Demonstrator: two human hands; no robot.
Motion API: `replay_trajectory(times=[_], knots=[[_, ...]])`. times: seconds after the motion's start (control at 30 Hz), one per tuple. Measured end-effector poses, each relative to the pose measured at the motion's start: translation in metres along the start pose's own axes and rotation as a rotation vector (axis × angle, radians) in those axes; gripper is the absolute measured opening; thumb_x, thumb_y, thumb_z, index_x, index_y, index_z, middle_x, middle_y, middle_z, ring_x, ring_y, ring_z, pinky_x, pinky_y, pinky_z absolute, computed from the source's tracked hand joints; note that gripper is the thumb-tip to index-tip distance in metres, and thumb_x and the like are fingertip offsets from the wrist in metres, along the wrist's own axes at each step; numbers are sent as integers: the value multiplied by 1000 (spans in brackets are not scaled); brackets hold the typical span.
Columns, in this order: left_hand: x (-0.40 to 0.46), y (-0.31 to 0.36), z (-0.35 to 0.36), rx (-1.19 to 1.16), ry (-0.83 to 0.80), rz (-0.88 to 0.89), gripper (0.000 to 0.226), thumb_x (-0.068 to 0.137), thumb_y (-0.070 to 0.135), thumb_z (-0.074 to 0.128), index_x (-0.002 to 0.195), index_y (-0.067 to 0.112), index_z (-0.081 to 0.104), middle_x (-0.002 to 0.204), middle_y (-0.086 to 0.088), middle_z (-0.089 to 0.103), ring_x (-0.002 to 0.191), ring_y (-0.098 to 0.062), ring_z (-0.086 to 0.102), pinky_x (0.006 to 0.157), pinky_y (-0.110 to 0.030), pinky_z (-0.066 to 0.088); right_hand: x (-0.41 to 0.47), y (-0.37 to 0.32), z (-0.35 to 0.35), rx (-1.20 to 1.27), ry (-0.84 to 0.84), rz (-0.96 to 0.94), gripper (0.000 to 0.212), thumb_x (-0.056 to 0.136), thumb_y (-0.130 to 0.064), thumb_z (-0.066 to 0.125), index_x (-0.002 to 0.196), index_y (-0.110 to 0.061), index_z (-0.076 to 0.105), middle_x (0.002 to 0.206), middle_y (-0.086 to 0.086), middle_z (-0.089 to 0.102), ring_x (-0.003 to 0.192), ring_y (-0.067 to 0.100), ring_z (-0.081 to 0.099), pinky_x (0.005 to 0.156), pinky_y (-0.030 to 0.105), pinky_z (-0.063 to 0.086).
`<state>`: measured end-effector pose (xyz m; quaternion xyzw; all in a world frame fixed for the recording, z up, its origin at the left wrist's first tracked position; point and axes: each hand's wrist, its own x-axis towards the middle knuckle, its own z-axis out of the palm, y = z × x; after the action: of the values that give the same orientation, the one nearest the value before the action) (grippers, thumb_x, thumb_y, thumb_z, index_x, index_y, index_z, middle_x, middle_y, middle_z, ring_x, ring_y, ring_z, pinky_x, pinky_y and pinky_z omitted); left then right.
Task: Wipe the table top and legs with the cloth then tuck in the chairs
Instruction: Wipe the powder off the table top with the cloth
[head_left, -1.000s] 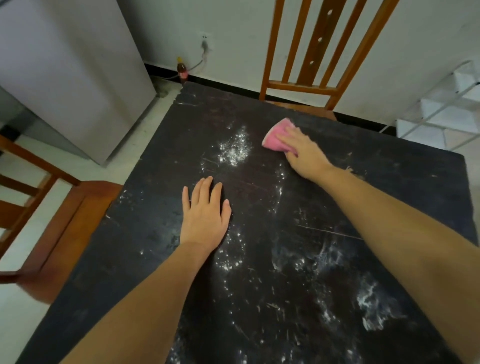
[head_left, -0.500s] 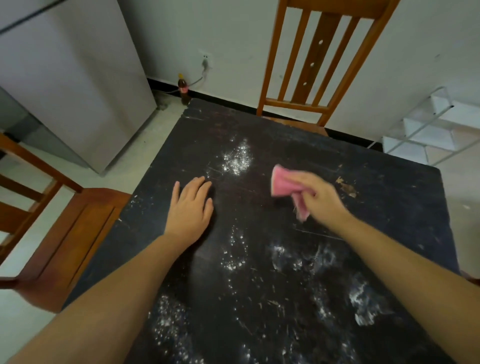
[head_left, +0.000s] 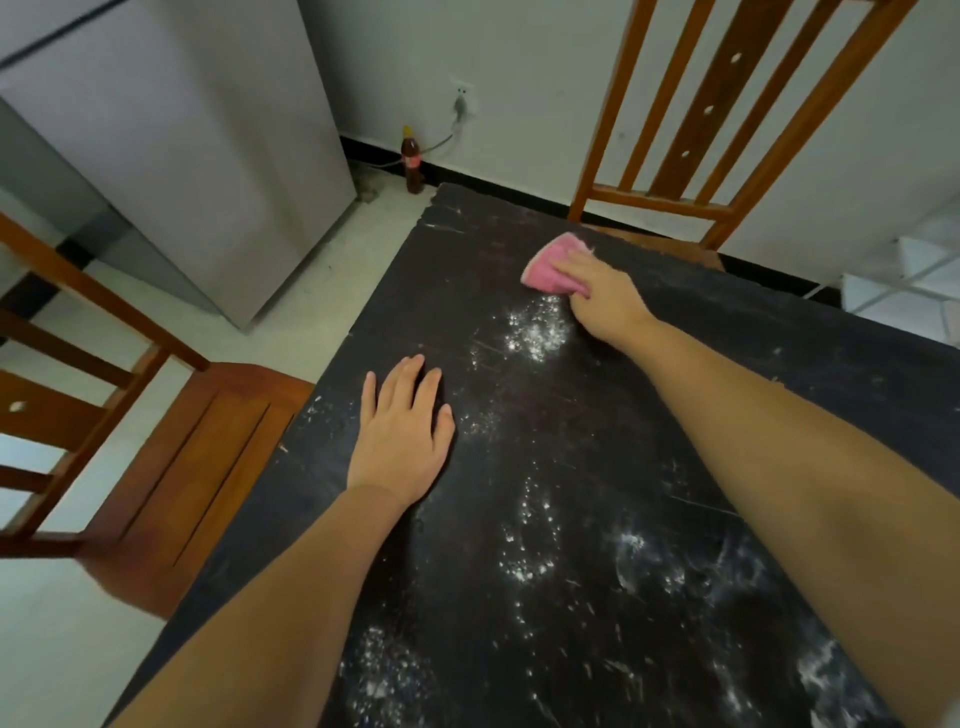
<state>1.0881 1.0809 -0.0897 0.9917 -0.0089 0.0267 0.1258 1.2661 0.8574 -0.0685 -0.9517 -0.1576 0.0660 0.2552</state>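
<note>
White powder patches lie thick along the table's near edge. The one left hand rests flat with fingers spread, holding nothing, toward the left edge. Near the far edge, the one right hand presses the single pink cloth. Best to drag it nearward in overlapping strokes through the powder. Two chairs: one at the left edge, one at the far edge.

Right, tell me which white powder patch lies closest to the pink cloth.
The powder patch just below the pink cloth, nearly touching the right hand. The other patches lie further down the table, toward the person.
</note>
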Motion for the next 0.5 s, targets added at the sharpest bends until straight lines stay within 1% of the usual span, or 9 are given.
replay_trajectory(times=[0.03,0.17,0.23,0.3,0.37,0.4,0.43,0.47,0.5], knots=[[0,1,-1,-10,3,-2,53,94,36,22,138,9,35,147,-11,31,139,-24,21,114,-41,-2,-10,-10,3,23,-17,-61,52,86,5,47,134,-15,48,148,9,36,140,20,27,116,24,8],[-1,1,-2,-61,0,-22,54,95,36,20,142,10,29,149,-10,29,140,-22,18,113,-39,-4,-84,-25,24,111,-144,-283,53,80,11,50,125,-17,58,141,2,46,135,7,30,118,37,16],[-1,2,-3,-93,1,-26,59,92,38,15,142,9,29,148,-11,30,140,-23,19,113,-38,-4,-134,-29,29,139,-242,-346,55,81,10,49,126,-22,56,140,-4,46,138,4,28,118,34,13],[0,2,-4,-116,-12,-36,57,92,36,18,142,9,28,149,-11,29,140,-22,18,113,-38,-5,-179,-34,30,151,-378,-379,54,83,8,50,127,-24,53,141,-10,44,139,1,24,118,27,9],[0,1,-4,-119,-16,-32,57,91,35,20,141,10,29,149,-9,29,140,-21,18,114,-38,-5,-204,-42,23,219,-501,-337,52,85,5,51,127,-27,52,140,-12,45,134,-6,30,116,21,15],[0,1,-4,-114,-17,-29,57,92,36,18,141,10,30,149,-9,30,140,-21,19,114,-39,-4,-206,-48,15,295,-500,-276,51,85,3,51,125,-29,53,137,-12,49,126,-8,40,111,17,27],[0,1,-4,-106,-14,-27,58,91,37,16,141,10,31,148,-9,31,140,-21,20,114,-39,-4,-200,-51,7,389,-452,-196,51,84,2,50,122,-32,56,132,-11,53,112,-8,52,98,13,41],[0,0,-3,-94,-8,-24,61,90,39,12,140,10,33,148,-9,32,140,-22,21,114,-40,-3,-187,-52,-2,457,-343,-112,55,83,5,48,119,-36,57,126,-12,57,99,-1,61,83,9,47],[0,0,-2,-83,-5,-22,62,90,40,11,139,10,34,147,-9,33,140,-22,21,114,-40,-3,-167,-47,-11,480,-211,-42,61,81,9,46,119,-37,58,122,-13,58,93,7,63,75,5,47]])
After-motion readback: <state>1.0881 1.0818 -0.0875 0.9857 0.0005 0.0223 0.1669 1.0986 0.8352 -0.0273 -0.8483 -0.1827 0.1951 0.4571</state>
